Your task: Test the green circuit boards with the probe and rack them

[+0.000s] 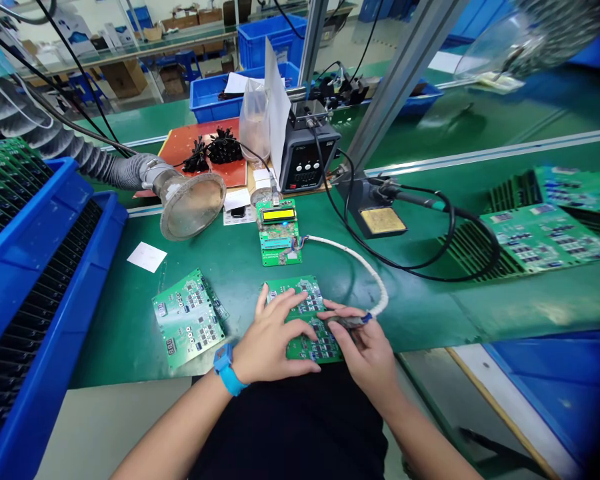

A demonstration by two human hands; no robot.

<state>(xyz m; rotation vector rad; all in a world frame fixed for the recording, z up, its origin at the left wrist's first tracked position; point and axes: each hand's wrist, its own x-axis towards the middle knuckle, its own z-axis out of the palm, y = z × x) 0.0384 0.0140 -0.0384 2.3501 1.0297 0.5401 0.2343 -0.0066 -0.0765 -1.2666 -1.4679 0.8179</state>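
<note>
My left hand (280, 337), with a blue watch (225, 367) on its wrist, lies with fingers spread over a green circuit board (307, 285) at the table's front edge. Gripped in my right hand (365, 343) is a grey probe connector (349, 321) on a white sleeved cable (375, 277); its tip is at the board's right side, and whether it touches is hidden by my fingers. The cable runs to a green programmer board (279, 257) with a lit yellow display (279, 215). Left of my hands, more circuit boards (187, 320) lie overlapped.
A fume extraction hood (193, 207) hangs left of the programmer. Behind stands a soldering station (307, 160), with an iron holder (380, 220) to its right. Blue bins (55, 313) of boards line the left side. Stacked boards (545, 240) sit at right, near a looping black cable (425, 270).
</note>
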